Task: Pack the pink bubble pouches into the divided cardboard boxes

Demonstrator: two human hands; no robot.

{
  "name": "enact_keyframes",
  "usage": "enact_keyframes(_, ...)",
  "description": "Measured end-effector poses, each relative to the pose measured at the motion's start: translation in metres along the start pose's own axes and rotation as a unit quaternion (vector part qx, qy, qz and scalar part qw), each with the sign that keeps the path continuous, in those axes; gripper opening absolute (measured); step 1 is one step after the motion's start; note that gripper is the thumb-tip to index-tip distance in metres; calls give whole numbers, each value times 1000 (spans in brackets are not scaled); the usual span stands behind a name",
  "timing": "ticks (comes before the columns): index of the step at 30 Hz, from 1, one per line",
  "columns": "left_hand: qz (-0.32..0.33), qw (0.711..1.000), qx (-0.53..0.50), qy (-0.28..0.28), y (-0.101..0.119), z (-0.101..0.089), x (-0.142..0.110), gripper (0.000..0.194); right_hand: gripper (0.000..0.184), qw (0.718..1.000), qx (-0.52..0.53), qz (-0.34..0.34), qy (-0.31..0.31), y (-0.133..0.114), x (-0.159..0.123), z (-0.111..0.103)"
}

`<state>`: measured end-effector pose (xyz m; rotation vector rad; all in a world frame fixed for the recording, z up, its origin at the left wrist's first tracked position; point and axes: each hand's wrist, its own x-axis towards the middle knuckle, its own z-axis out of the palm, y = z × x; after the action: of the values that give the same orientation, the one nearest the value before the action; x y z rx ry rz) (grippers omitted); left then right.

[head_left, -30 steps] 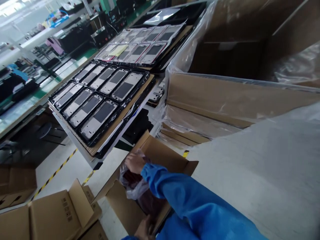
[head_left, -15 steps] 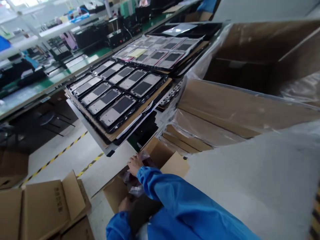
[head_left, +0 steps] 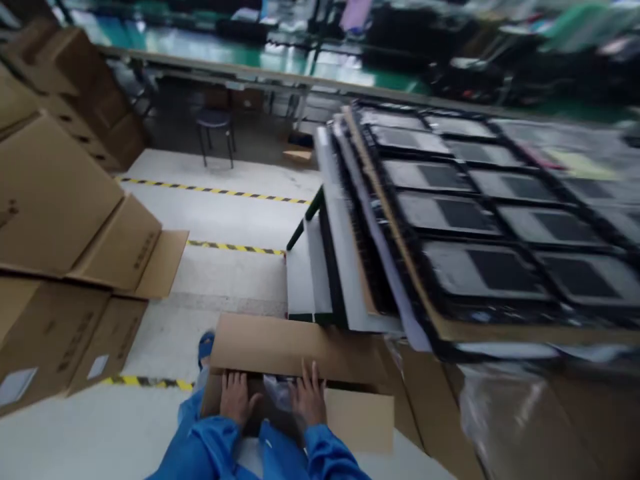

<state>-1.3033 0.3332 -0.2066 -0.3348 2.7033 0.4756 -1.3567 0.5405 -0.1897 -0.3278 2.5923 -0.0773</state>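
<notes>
An open cardboard box stands low in front of my body, its far flap folded up and another flap out to the right. My left hand lies at the left of the box opening, fingers stretched along the base of the far flap. My right hand is spread at the right of the opening, its fingertips touching the same flap. Between the hands, clear plastic film shows inside the box. What lies beneath it is hidden. Neither hand grips anything that I can see.
At the right, stacked trays of flat rectangular panels overhang a cart. Plastic-lined cardboard stands below. Open cartons are at the left. A stool stands under the long green workbench. Yellow-black tape marks the floor.
My view has swung left, so the trays now sit at the right. My hands have moved from the plastic inside the box up to its far flap, side by side.
</notes>
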Motion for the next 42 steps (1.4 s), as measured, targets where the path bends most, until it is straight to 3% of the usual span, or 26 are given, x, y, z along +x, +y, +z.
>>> enact_keyframes(3, 76, 994, -26, 77, -8, 1, -26, 37, 54, 998, -26, 2, 58, -7, 5, 15)
enact_keyframes(6, 207, 962, -31, 173, -10, -21, -16, 32, 50, 996, 0, 20, 87, -21, 8, 13)
enact_keyframes(8, 232, 962, -27, 145, -5, -41, 20, 36, 47, 993, 40, 39, 101, -29, 7, 7)
enact_keyframes(10, 189, 979, -14, 73, 2, -56, 68, 41, 42, 987, 76, 58, 131, -37, 6, -2)
enact_keyframes(11, 154, 987, -3, 38, 6, -60, 92, 46, 40, 982, 90, 68, 153, -41, 5, -6)
enact_keyframes(13, 161, 987, 6, 4, 12, -61, 131, 48, 39, 968, 106, 90, 208, -46, 0, -11)
enact_keyframes(15, 180, 983, 18, -14, 15, -57, 153, 50, 38, 948, 110, 128, 270, -51, -6, -8)
enact_keyframes(17, 192, 980, 38, -21, 13, -51, 164, 54, 37, 910, 101, 229, 332, -61, -6, 5)
enact_keyframes(19, 187, 980, 66, -12, 8, -48, 170, 56, 44, 837, 98, 396, 365, -77, 9, 22)
enact_keyframes(21, 176, 979, 99, 4, 4, -47, 175, 57, 58, 755, 124, 546, 341, -94, 39, 34)
enact_keyframes(23, 176, 975, 135, 28, 3, -47, 179, 58, 62, 716, 175, 613, 285, -108, 74, 36)
enact_keyframes(27, 208, 956, 196, 74, 3, -51, 186, 62, 63, 720, 271, 599, 224, -112, 111, 22)
enact_keyframes(30, 231, 941, 230, 87, 1, -55, 193, 62, 66, 714, 338, 571, 225, -109, 110, 11)
enact_keyframes(35, 278, 903, 322, 63, -4, -56, 205, 62, 67, 701, 405, 529, 254, -104, 100, -5)
enact_keyframes(38, 323, 855, 405, 38, -11, -54, 218, 67, 64, 693, 419, 509, 293, -97, 99, -12)
enact_keyframes(42, 386, 760, 522, 5, -15, -52, 253, 70, 60, 672, 401, 513, 353, -88, 102, -15)
